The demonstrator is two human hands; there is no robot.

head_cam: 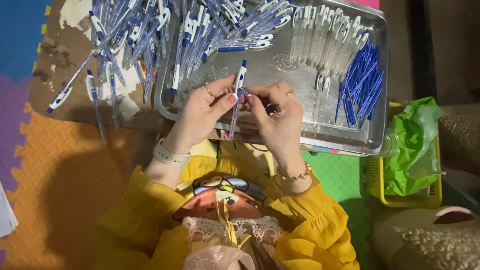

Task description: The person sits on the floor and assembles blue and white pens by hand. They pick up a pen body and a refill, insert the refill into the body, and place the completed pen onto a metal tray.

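Pen (238, 97) is pinched between both hands, just above the tray's (295, 75) near edge. Left hand (202, 112) is clamped on the barrel, thumb and forefinger closed around it. Right hand (275, 112) is closed on a small part at the barrel's upper section, fingertips touching the pen; which part cannot be told. Clip end is pointed away from the body, tip end toward it.

Inside the tray, far right: blue refills (361, 82) are bundled in a loose pile. Just left of them: clear barrels (325, 37) are laid in a row. Tray's far left corner and the table (75, 55) left of the tray: finished pens (165, 30) are heaped, many spilled off the tray.

Judged from the piles: a large share is already assembled, but a good stock of refills and barrels is left, so work looks well along, not near done. One pen is in hand, unfinished.

Right of the tray: green bag (412, 145) is set in a yellow basket (377, 182).
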